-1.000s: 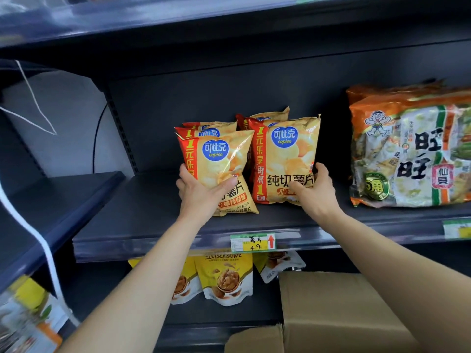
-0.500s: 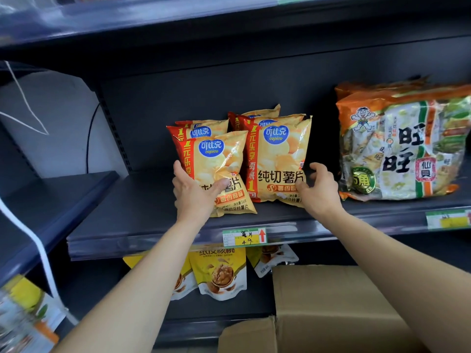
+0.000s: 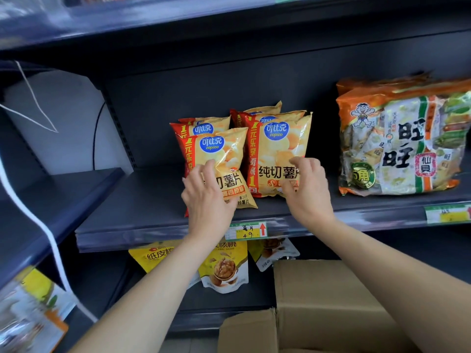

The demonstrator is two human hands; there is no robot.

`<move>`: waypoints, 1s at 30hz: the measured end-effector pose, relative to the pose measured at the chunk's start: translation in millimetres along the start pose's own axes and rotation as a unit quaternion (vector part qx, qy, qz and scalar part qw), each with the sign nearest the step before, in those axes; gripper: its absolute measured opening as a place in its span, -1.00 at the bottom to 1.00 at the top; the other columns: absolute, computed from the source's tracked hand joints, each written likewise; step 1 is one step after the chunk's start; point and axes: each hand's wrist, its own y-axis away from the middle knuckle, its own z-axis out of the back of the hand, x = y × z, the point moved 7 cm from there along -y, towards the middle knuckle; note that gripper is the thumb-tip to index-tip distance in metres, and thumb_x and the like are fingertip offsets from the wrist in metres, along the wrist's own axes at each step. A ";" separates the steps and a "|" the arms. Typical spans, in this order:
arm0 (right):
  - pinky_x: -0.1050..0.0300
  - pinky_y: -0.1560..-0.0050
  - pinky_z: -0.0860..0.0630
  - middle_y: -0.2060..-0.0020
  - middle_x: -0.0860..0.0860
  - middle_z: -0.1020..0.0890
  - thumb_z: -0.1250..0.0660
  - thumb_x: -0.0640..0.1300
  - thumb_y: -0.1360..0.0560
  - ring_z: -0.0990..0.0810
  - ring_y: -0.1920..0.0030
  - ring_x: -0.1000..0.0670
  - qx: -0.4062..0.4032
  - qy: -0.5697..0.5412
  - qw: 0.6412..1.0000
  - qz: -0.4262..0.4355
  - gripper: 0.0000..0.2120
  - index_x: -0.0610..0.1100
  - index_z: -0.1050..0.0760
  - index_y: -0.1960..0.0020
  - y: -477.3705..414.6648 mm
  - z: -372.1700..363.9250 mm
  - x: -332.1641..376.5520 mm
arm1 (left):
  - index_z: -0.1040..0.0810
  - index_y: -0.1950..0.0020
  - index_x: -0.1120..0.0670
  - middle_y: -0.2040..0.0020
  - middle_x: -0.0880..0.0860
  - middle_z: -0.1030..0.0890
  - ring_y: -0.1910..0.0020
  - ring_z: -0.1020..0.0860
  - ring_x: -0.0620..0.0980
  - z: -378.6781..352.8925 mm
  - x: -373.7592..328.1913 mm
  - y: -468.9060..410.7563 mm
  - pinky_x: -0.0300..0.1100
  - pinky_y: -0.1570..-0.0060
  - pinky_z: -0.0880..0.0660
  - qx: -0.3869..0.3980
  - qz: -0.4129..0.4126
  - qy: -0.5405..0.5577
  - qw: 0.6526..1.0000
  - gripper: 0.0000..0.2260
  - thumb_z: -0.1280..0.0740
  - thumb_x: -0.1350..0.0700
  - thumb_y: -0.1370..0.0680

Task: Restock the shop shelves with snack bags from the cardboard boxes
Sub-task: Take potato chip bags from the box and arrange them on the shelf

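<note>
Nearest, stands over the cardboard box [image 3: 331,309], parked low below the shelves, presumably to keep fresh stock within easy reach. Reaches up with both forearms to the middle shelf [image 3: 140,200], wrists about level with its front edge.

Lays the left grip [image 3: 206,200] flat against the lower face of the front left chip bag [image 3: 226,151], with fingers spread and fairly straight and thumb across the print. Released, pressing rather than clutching, probably to hold the bag upright and square to the edge.

Rests the right grip [image 3: 308,189] on the bottom right of the front right chip bag [image 3: 277,149], with fingers loosely bent, also released, grasping nothing that shows. Reads as straightening a row already set down, not carrying.

Backs both front bags with more chip bags [image 3: 265,109] ranked close behind. Leaves the rice cracker pack [image 3: 402,143] well apart at the right.
</note>
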 end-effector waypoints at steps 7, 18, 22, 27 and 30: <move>0.05 -0.04 -0.44 -0.29 -0.09 -0.36 -0.39 -0.02 -0.49 -0.51 -0.15 -0.14 0.116 -0.052 0.987 -0.094 -0.37 0.00 -0.14 -0.43 -9.4 -18.8 -11.0 | -0.05 -0.49 -0.04 -0.37 0.12 -0.12 -0.27 -0.22 0.16 -16.8 24.1 -20.9 0.02 0.02 -0.50 0.061 0.097 -0.003 0.993 -0.10 -0.54 -0.12 -0.33; -0.03 0.02 -0.45 -0.33 -0.16 -0.24 -0.43 0.08 -0.43 -0.51 -0.13 -0.25 0.089 -0.031 0.980 -0.175 -0.16 -0.06 0.02 -0.49 -36.8 -36.1 -25.7 | 0.11 -0.54 -0.04 -0.45 0.18 -0.04 -0.31 -0.25 0.22 -42.8 25.6 -45.3 0.05 -0.05 -0.55 0.049 0.092 -0.063 0.993 -0.02 -0.47 -0.22 -0.36; -0.13 -0.21 -0.34 -0.30 -0.14 -0.28 -0.46 0.23 -0.32 -0.33 -0.28 -0.21 -0.018 0.057 0.990 -0.129 -0.15 -0.11 -0.15 -0.40 -41.7 -23.3 -18.4 | 0.12 -0.53 -0.04 -0.44 0.13 -0.05 -0.36 -0.20 0.18 -32.0 38.0 -46.1 0.12 -0.13 -0.47 0.034 0.095 0.029 0.995 0.10 -0.52 -0.26 -0.25; -0.28 -0.36 -0.27 -0.49 -0.11 -0.02 -0.48 0.24 -0.30 -0.26 -0.41 -0.22 0.051 -0.080 0.983 -0.159 0.07 0.08 0.17 -0.52 -48.9 -40.0 -35.3 | 0.21 -0.54 -0.13 -0.55 0.07 -0.04 -0.45 -0.26 0.14 -43.6 88.3 -59.8 0.20 -0.38 -0.27 0.127 0.250 0.313 0.907 0.08 -0.51 -0.20 -0.29; -0.26 -0.35 -0.24 -0.45 -0.14 -0.17 -0.43 0.32 -0.30 -0.28 -0.39 -0.23 0.054 -0.016 0.984 -0.167 0.06 0.08 0.18 -0.52 -48.4 -41.9 -34.7 | 0.20 -0.54 -0.17 -0.52 0.06 -0.23 -0.36 -0.41 0.12 -53.8 99.5 -70.9 0.15 -0.34 -0.35 0.167 0.295 0.435 0.834 0.04 -0.44 -0.25 -0.29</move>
